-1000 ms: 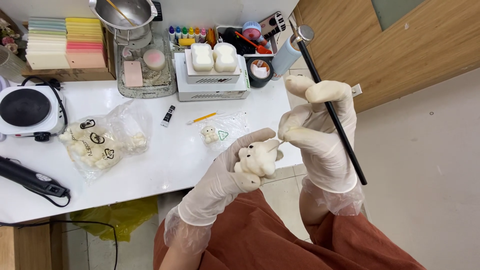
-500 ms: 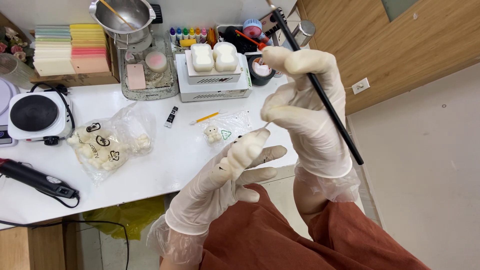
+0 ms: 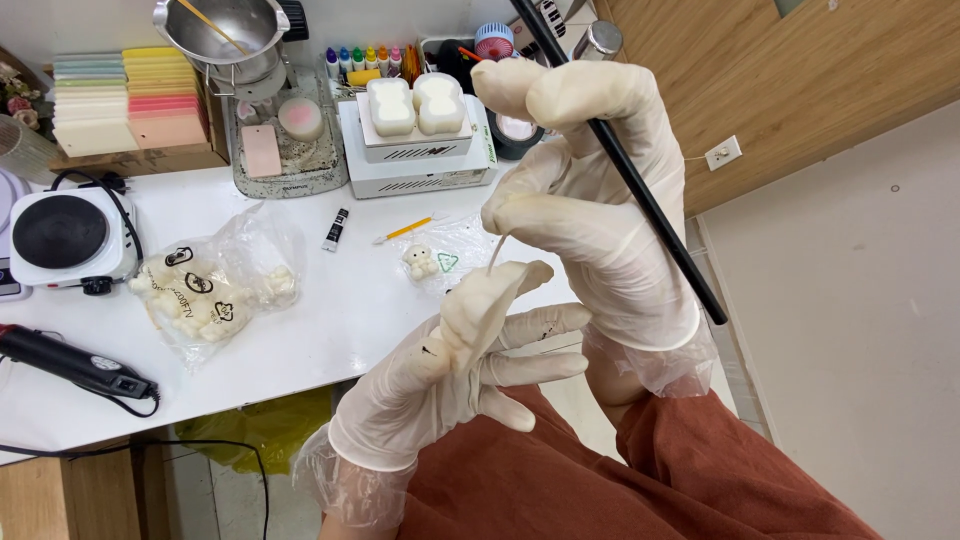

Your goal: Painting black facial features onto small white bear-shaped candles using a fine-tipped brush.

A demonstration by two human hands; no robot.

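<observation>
Both hands wear thin white gloves and are raised above the near edge of the white surface [image 3: 330,330]. The right hand [image 3: 590,210] has its grip closed around a long black rod [image 3: 640,190], which runs slantwise from the far top of the view down to the right past the wrist. Its thumb and forefinger are pressed together on a thin pale wick [image 3: 496,252] that hangs down toward the left hand [image 3: 470,350]. The left hand sits just below, thumb and forefinger closed at the wick's lower end; whether a small piece lies between them cannot be told, since the fingers hide it. Its other fingers are spread to the right.

On the surface, just left of the hands, lies a small cream figure [image 3: 420,262] on a clear bag. Further left is a plastic bag [image 3: 205,285] of similar cream pieces, then a hotplate [image 3: 70,235]. At the far side stand a white box [image 3: 415,150] carrying two moulds, a metal pot [image 3: 225,30] and stacked coloured sheets [image 3: 125,100].
</observation>
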